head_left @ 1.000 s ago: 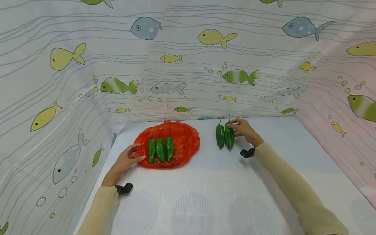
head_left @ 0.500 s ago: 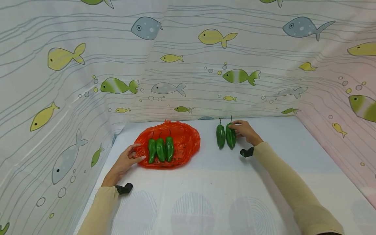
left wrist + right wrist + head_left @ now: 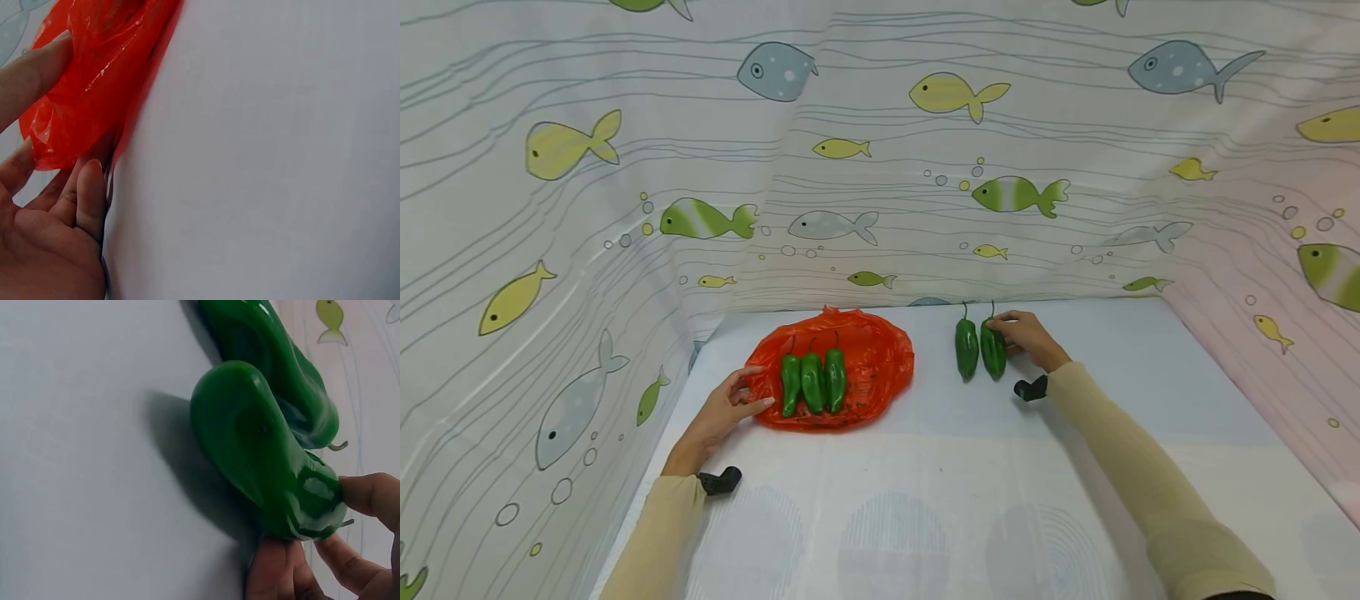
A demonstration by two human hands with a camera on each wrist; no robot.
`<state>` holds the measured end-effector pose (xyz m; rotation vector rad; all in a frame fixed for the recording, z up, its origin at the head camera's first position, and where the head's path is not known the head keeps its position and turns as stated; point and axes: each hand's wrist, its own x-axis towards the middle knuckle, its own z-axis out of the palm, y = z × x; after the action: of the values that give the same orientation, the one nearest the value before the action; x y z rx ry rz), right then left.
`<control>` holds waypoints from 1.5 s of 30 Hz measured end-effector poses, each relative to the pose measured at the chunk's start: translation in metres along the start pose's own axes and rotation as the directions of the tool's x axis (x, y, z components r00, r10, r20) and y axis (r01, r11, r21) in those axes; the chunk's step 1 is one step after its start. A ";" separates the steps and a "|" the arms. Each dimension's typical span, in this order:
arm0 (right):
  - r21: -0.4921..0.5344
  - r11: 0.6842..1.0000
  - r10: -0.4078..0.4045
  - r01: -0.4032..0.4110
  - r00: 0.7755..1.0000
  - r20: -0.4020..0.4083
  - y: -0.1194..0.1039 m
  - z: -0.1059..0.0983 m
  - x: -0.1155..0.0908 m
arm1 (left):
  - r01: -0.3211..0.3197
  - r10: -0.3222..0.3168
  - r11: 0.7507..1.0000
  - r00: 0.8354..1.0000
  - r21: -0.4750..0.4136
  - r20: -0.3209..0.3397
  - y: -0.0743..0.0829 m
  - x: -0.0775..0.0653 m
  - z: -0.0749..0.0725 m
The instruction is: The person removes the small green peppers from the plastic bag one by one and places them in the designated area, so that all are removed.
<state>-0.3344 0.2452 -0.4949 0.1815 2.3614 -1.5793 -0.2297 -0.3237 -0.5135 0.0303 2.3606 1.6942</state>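
Note:
In the head view my right hand [image 3: 1026,335] holds a glossy green pepper [image 3: 994,352] near its stem end. The right wrist view shows the thumb [image 3: 372,495] on one side of that pepper and other fingers under it. A second green pepper [image 3: 967,350] lies just to its left, a narrow gap between them. My left hand [image 3: 722,414] rests at the left edge of a red plastic bag [image 3: 880,367], its thumb and fingers spread loosely about the rim. On the bag three green peppers [image 3: 812,383] lie in a row, stems pointing away from me.
A white cloth with pale circle patterns covers the table [image 3: 925,467]. Behind and at both sides hangs a fish-print curtain [image 3: 895,192], meeting the table just beyond the two peppers at right.
My right hand has shifted its pepper slightly right and nearer, widening the gap to its neighbour. The left hand, the bag and the three peppers on it stay in place.

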 end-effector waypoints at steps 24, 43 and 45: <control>0.039 0.999 0.008 -0.006 0.998 -0.059 -0.005 -0.006 -0.009 | -0.017 0.017 1.000 1.000 0.005 -0.017 0.000 0.002 0.001; 0.048 0.994 -0.098 0.097 0.995 0.024 -0.043 0.006 -0.026 | 0.025 -0.025 1.000 0.999 -0.007 -0.023 0.016 -0.003 0.003; 0.041 0.993 -0.116 0.115 0.992 0.039 -0.048 0.011 -0.028 | 0.020 -0.020 1.000 1.000 -0.008 -0.016 0.023 -0.008 0.004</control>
<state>-0.3187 0.2185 -0.4480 0.0199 2.3492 -1.6646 -0.2240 -0.3136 -0.4915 -0.0079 2.3581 1.7006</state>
